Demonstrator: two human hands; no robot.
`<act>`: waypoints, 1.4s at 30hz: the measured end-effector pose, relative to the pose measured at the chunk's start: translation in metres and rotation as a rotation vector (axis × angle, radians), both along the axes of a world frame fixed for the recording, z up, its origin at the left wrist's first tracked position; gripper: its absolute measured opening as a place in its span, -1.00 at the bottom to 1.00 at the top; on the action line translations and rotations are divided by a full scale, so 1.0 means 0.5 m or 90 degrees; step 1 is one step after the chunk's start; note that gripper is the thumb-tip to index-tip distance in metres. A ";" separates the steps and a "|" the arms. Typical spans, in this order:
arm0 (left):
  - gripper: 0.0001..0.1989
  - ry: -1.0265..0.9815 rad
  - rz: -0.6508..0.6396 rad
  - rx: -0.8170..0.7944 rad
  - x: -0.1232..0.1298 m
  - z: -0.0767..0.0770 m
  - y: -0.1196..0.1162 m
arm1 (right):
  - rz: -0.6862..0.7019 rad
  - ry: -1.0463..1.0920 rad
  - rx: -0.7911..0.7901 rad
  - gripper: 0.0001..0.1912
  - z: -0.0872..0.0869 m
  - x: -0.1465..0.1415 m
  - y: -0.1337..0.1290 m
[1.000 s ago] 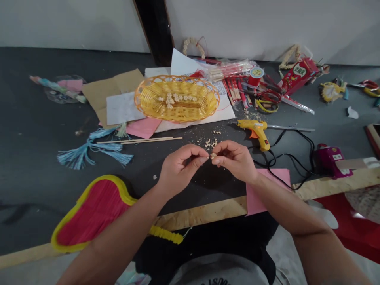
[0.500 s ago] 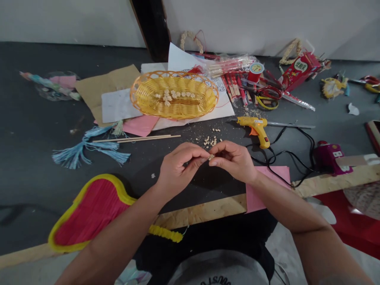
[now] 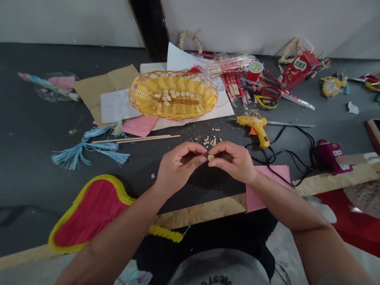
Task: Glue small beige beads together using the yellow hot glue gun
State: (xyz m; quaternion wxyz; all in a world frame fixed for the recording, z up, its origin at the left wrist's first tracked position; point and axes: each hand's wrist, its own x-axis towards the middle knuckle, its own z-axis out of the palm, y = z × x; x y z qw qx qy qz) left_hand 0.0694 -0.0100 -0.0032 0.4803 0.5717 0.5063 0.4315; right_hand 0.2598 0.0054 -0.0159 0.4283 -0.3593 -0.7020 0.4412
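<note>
Over the near part of the table, both hands meet fingertip to fingertip. My right hand [image 3: 234,160] pinches a small pale flower-shaped cluster [image 3: 210,157] of short cut pieces between thumb and fingers. Just left of it, the thumb and fingers of my left hand [image 3: 181,166] close in a pinch; whatever lies between them is hidden. Beyond the fingertips lies a loose scatter of small cut pieces [image 3: 210,141]. Several similar flower clusters [image 3: 175,94] rest in the yellow woven basket [image 3: 142,109] farther back.
Right of the hands lies a yellow glue gun [image 3: 255,126], its black cord [image 3: 277,160] looping across the table. Scissors [image 3: 268,93], a red thread spool [image 3: 254,73] and wrapped sticks stand behind. Two thin sticks [image 3: 139,139], a blue tassel [image 3: 89,148] and a red-and-yellow fan-like piece [image 3: 92,209] lie left.
The fingertips have parted slightly, and my left thumb has shifted a little left, so more of the flower cluster shows in my right fingers. Other things remain in place.
</note>
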 end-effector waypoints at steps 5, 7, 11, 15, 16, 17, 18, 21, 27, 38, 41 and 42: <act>-0.76 -0.049 -0.055 -0.100 -0.005 -0.006 0.006 | -0.008 -0.057 0.138 -0.83 0.007 0.007 0.004; -0.73 -0.063 -0.088 -0.126 -0.004 -0.006 0.007 | -0.004 -0.058 0.162 -0.85 0.008 0.008 0.006; -0.67 -0.116 -0.138 -0.171 0.000 -0.006 0.008 | 0.001 -0.053 0.192 -0.84 0.006 0.007 0.007; -0.66 -0.131 -0.151 -0.189 0.001 -0.009 0.008 | 0.012 -0.047 0.205 -0.85 0.006 0.006 0.007; -0.66 -0.133 -0.154 -0.191 0.000 -0.010 0.008 | 0.016 -0.042 0.206 -0.85 0.007 0.006 0.007; -0.66 -0.136 -0.156 -0.193 0.000 -0.011 0.008 | 0.020 -0.036 0.205 -0.84 0.007 0.006 0.006; -0.66 -0.142 -0.158 -0.197 -0.001 -0.012 0.008 | 0.025 -0.031 0.201 -0.84 0.008 0.006 0.006; -0.67 -0.172 -0.157 -0.218 -0.001 -0.013 0.007 | 0.044 -0.023 0.185 -0.77 0.009 0.007 0.004; -0.67 -0.201 -0.146 -0.229 -0.001 -0.014 0.008 | 0.050 -0.028 0.182 -0.89 0.010 0.008 0.004; -0.68 -0.196 -0.173 -0.237 -0.005 -0.014 0.013 | 0.067 -0.015 0.186 -0.87 0.011 0.007 0.003; -0.68 -0.187 -0.172 -0.228 -0.004 -0.013 0.013 | 0.067 -0.019 0.184 -0.88 0.010 0.006 0.003; -0.68 -0.187 -0.170 -0.226 -0.004 -0.013 0.013 | 0.066 -0.020 0.183 -0.89 0.009 0.005 0.003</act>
